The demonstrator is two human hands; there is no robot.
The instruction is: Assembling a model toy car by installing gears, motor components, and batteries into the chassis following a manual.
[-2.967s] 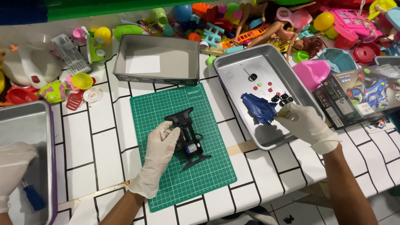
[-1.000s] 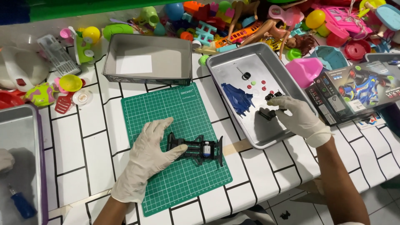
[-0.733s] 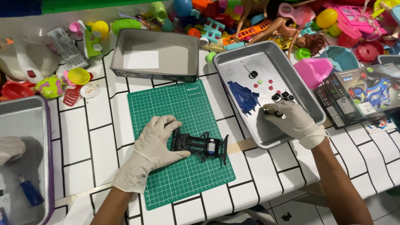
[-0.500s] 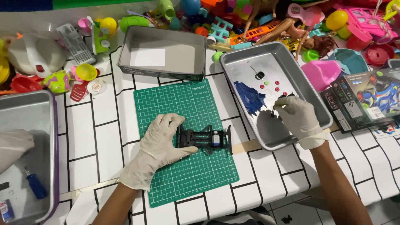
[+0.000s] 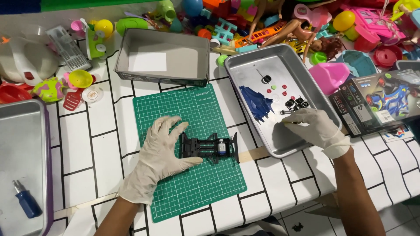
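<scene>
Green cutting mat [image 5: 188, 183] is lying on the white tiled table [image 5: 100, 126], and a black toy car chassis [image 5: 209, 147] is sitting on it, lengthwise left to right, near the mat's right edge. The left hand [image 5: 159, 153], gloved in pale latex, is resting flat on the mat with fingers spread wide; its fingers and thumb are bracketing the left end of the chassis and touching it, steadying rather than gripping it. The right hand [image 5: 313, 126], also gloved, is reaching into the metal tray [image 5: 245, 65] just to the right of the mat, with its fingertips pinched narrowly on a thin metal axle [image 5: 285, 112] lying on the tray floor; whether the axle is lifted clear of the tray cannot be told. Just above the fingertips, a cluster of small black wheels [image 5: 297, 103] is sitting in the tray. A blue car body shell [image 5: 258, 105] is lying to the left of them, and small red and green round parts [image 5: 280, 87] are scattered farther up. A grey cardboard box [image 5: 164, 63] is standing open behind the mat. A printed kit box [image 5: 380, 102] is lying to the right of the tray, close to the right wrist. A second metal tray [image 5: 24, 131] at the far left is holding a blue-handled screwdriver [image 5: 24, 200]. Colourful plastic toys [image 5: 262, 22] are piled along the back of the table.
</scene>
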